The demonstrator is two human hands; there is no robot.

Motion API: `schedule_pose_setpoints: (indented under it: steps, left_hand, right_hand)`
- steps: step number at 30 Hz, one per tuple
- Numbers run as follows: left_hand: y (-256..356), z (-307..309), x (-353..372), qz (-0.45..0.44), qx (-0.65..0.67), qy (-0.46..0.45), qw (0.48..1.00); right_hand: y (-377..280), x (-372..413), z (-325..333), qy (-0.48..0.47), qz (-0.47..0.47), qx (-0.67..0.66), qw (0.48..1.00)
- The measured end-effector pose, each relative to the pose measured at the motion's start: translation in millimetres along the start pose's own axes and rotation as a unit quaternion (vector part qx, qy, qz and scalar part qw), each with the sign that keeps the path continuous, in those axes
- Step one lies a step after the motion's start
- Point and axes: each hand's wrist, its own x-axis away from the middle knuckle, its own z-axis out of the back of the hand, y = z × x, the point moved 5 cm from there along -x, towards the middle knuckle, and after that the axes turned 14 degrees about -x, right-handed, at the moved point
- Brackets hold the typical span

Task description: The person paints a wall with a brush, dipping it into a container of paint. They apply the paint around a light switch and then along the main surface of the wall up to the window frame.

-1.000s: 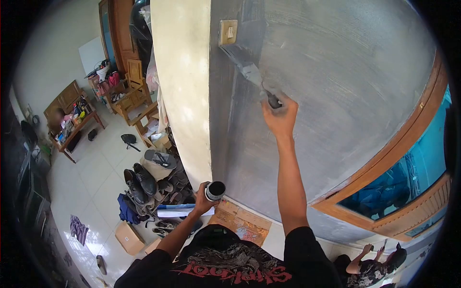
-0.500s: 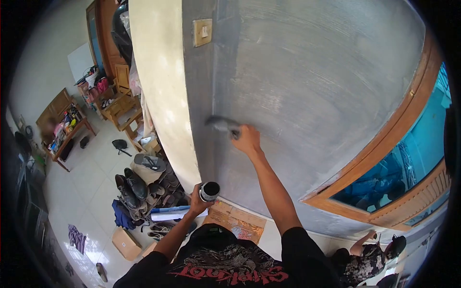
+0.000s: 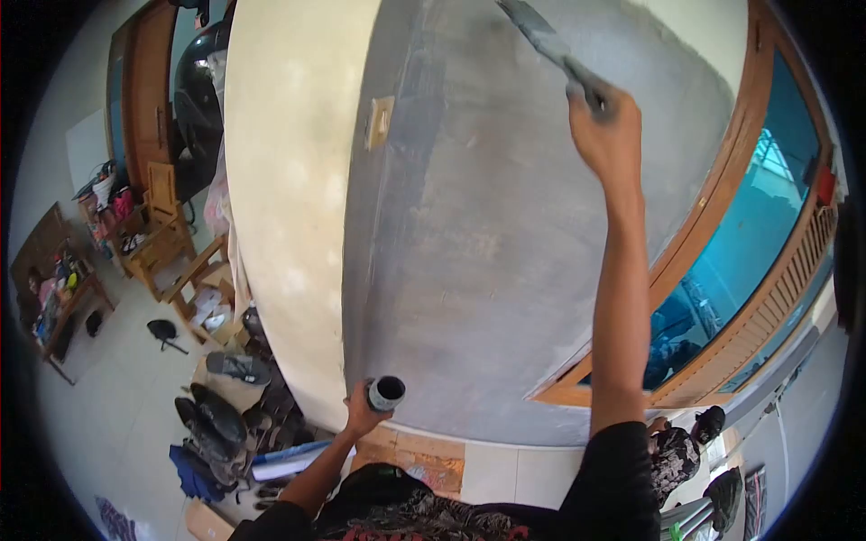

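Grey wall (image 3: 487, 225), paintbrush (image 3: 541, 36) held high.
Up top the right hand (image 3: 606, 131) has a closed grip on the paintbrush handle, brush against the wall; low by the corner the left hand (image 3: 359, 418) wraps a small can (image 3: 386, 393).

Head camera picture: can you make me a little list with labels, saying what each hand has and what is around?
right hand: raised high, shut on the paintbrush, which points up-left along the wall
left hand: low, shut on a small can with an open top
wall: covered in grey
switch plate: on the wall, near its left corner
window: wooden frame, right of the raised arm
floor: shoes piled at left, cardboard at the wall's foot
other person: low at the right
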Motion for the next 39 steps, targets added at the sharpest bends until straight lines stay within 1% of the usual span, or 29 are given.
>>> schedule_pose_setpoints:
  steps: [2, 4, 5, 7, 8, 10, 12, 13, 14, 15, 16, 18, 19, 20, 21, 22, 24, 25, 26, 27, 28, 30, 31, 33, 34, 36, 37, 38, 39]
  left_hand:
    - [1.3, 2.9, -6.6, -0.018, 0.014, 0.001, 1.0]
    - [-2.0, -1.1, -12.0, -0.037, 0.037, -0.004, 0.999]
    - [-5.5, -4.6, -10.7, -0.046, 0.043, -0.005, 0.998]
    - [-9.8, -11.4, -14.4, -0.047, 0.071, 0.002, 0.996]
    - [-2.4, -4.0, -13.7, -0.056, 0.075, -0.006, 0.996]
    - [-4.6, -8.1, -11.8, -0.055, 0.092, -0.024, 0.994]
    - [-11.5, -14.8, -7.4, -0.052, 0.108, -0.045, 0.992]
    - [-15.3, -19.8, -5.7, -0.065, 0.147, -0.042, 0.986]
    - [-18.5, -21.6, -1.5, -0.079, 0.184, -0.04, 0.979]
    - [-19.9, -21.3, 3.0, -0.079, 0.187, -0.049, 0.978]
    - [-20.6, -19.3, 5.0, -0.079, 0.166, -0.056, 0.981]
    - [-23.8, -14.8, 10.4, -0.078, 0.145, -0.067, 0.984]
    - [-24.0, -12.5, 10.7, -0.09, 0.169, -0.072, 0.979]
    - [-23.7, -11.0, 11.3, -0.101, 0.193, -0.076, 0.973]
    - [-26.4, -11.9, 10.5, -0.1, 0.194, -0.079, 0.973]
    - [-28.9, -12.3, 9.1, -0.099, 0.178, -0.073, 0.976]
    - [-28.8, -6.7, 8.6, -0.095, 0.162, -0.07, 0.98]
    - [-27.6, -2.0, 6.1, -0.092, 0.158, -0.064, 0.981]
    - [-25.8, 3.7, 3.5, -0.088, 0.154, -0.057, 0.983]
    - [-24.9, 6.5, 1.3, -0.085, 0.154, -0.059, 0.983]
    - [-24.6, 9.8, -1.9, -0.075, 0.167, -0.057, 0.981]
    - [-28.1, 10.1, -5.2, -0.058, 0.179, -0.054, 0.981]
    - [-29.2, 10.4, -6.2, -0.057, 0.178, -0.054, 0.981]
    - [-27.2, 18.4, -12.4, -0.037, 0.167, -0.058, 0.984]
    - [-24.6, 21.5, -15.8, -0.036, 0.165, -0.062, 0.984]
    - [-15.5, 31.2, -24.3, -0.052, 0.177, -0.06, 0.981]
    - [-12.8, 35.3, -27.5, -0.052, 0.175, -0.063, 0.981]
    - [-11.3, 37.1, -30.5, -0.054, 0.188, -0.067, 0.979]
    - [-9.5, 38.9, -32.8, -0.056, 0.201, -0.069, 0.975]
  right_hand:
    - [-17.1, -47.2, -17.2, 0.004, 0.011, 0.022, 1.0]
    - [-31.9, -83.3, -41.9, -0.003, 0.024, 0.128, 0.991]
    - [-39.5, -93.2, -53.4, 0.0, 0.029, 0.137, 0.99]
    - [-48.8, -105.8, -81.1, -0.031, 0.015, 0.202, 0.979]
    - [-48.3, -103.7, -91.8, -0.031, 0.017, 0.21, 0.977]
    - [-33.8, -80.6, -115.4, -0.065, 0.013, 0.273, 0.96]
    - [-20.5, -22.5, -128.3, -0.105, 0.029, 0.258, 0.96]
    - [-23.6, 13.7, -130.4, -0.14, -0.026, 0.236, 0.961]
    - [-19.3, 55.6, -133.1, -0.141, -0.006, 0.259, 0.955]
    - [-19.4, 93.4, -135.1, -0.175, -0.059, 0.259, 0.948]
    - [-12.5, 132.9, -136.9, -0.194, -0.083, 0.27, 0.94]
    - [-23.6, 184.7, -131.2, -0.259, -0.124, 0.238, 0.928]
    - [-28.9, 193.7, -125.7, -0.26, -0.127, 0.24, 0.927]
    - [-31.9, 200.5, -118.1, -0.286, -0.148, 0.209, 0.923]
    - [-32.9, 203.5, -111.0, -0.31, -0.169, 0.178, 0.918]
    - [-31.8, 200.1, -102.5, -0.312, -0.171, 0.179, 0.917]
    - [-35.8, 184.1, -84.9, -0.276, -0.162, -0.007, 0.947]
    - [-40.6, 175.2, -73.9, -0.278, -0.167, -0.007, 0.946]
    - [-43.1, 169.1, -65.2, -0.281, -0.336, -0.116, 0.892]
    - [-43.7, 174.3, -61.8, -0.271, -0.49, -0.219, 0.799]
    - [-43.7, 178.2, -57.9, -0.273, -0.492, -0.22, 0.797]
    - [-43.7, 196.9, -52.7, -0.171, -0.579, -0.372, 0.705]
    - [-45.4, 204.7, -51.5, -0.172, -0.58, -0.372, 0.704]
    - [-53.1, 209.9, -49.1, -0.057, -0.532, -0.579, 0.616]
    - [-54.1, 211.7, -47.6, -0.054, -0.534, -0.579, 0.614]
    - [-66.4, 201.7, -41.1, -0.092, -0.42, -0.592, 0.682]
    - [-69.5, 200.3, -40.1, -0.089, -0.421, -0.592, 0.681]
    - [-72.7, 195.0, -36.6, -0.121, -0.383, -0.484, 0.777]
    - [-76.2, 189.1, -33.6, -0.152, -0.334, -0.365, 0.856]
